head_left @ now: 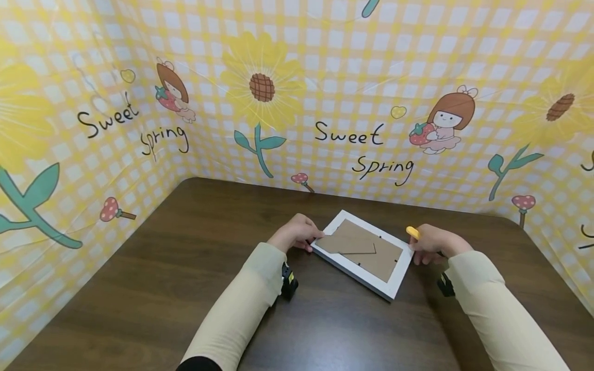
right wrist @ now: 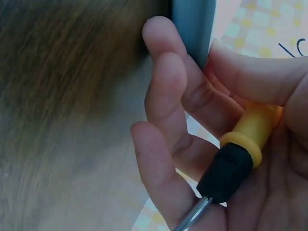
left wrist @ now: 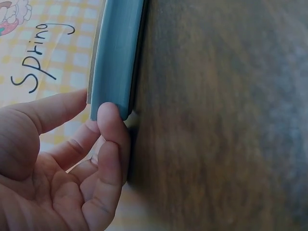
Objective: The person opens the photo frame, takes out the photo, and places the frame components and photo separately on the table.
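A white picture frame [head_left: 401, 271] lies back side up between both hands, its brown backing board [head_left: 345, 233] showing. On that board is a stand flap of the same brown. The left hand [head_left: 297, 232] pinches the frame's left corner, thumb on the back and fingers along the side, as the left wrist view shows. At the right corner the right hand [head_left: 432, 241] pinches the frame between thumb and fingertips. Across that same palm lies a screwdriver [right wrist: 243, 144] with a yellow and black handle and a metal shaft; its tip is out of view.
A dark wooden table [head_left: 195, 257] lies beneath. Yellow checked cloth [head_left: 297, 149] with flowers and lettering hangs behind the table and at its sides. Small black devices [head_left: 289, 282] are worn on both wrists.
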### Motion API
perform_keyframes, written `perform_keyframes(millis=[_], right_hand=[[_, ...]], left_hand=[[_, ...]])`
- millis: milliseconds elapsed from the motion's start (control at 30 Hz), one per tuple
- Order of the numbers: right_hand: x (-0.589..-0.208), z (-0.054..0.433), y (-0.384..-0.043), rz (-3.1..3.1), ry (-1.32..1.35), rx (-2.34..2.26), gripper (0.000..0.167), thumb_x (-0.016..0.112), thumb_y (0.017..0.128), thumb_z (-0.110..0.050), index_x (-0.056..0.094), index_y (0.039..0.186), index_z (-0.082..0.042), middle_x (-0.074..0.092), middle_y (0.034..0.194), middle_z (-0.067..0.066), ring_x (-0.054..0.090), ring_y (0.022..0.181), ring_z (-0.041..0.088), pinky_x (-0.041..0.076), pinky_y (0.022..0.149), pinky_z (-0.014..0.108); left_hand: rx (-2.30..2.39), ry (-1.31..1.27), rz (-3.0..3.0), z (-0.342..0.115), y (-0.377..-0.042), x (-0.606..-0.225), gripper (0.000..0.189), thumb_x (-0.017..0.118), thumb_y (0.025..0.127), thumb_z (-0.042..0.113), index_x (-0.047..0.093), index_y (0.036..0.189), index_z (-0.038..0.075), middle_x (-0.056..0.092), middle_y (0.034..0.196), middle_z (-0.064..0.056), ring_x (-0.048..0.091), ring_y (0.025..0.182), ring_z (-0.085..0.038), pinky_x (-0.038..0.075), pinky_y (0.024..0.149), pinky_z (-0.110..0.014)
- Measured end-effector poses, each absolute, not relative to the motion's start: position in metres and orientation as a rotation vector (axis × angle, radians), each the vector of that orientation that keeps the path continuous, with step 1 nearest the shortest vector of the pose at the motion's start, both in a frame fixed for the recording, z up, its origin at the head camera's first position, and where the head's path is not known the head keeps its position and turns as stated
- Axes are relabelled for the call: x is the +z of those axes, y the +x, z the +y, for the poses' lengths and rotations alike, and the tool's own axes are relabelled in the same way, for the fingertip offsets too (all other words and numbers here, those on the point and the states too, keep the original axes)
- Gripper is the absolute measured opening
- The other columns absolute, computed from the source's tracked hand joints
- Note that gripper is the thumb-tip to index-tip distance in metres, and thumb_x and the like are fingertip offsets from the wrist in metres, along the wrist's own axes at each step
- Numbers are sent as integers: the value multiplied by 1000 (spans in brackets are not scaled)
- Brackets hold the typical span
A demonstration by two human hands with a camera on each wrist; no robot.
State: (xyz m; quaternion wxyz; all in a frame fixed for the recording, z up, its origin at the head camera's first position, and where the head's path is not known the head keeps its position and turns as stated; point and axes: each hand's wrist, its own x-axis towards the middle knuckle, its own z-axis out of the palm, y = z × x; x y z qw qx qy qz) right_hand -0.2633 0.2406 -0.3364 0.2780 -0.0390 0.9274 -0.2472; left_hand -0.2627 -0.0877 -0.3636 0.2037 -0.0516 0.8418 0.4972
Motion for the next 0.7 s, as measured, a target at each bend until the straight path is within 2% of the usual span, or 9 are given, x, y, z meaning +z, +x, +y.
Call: perform_keyframes(millis=[700], right_hand=[[-341, 236, -241, 2529, -72, -694, 11, 50, 97, -4, 58, 90, -2, 65, 66, 6, 53, 53, 15, 38, 50, 25]], left_hand=[[1380, -149, 2420, -85, -271, -364, 17, 72, 91, 16, 73, 96, 0, 52, 72, -3, 52, 49, -10, 47, 51, -21]])
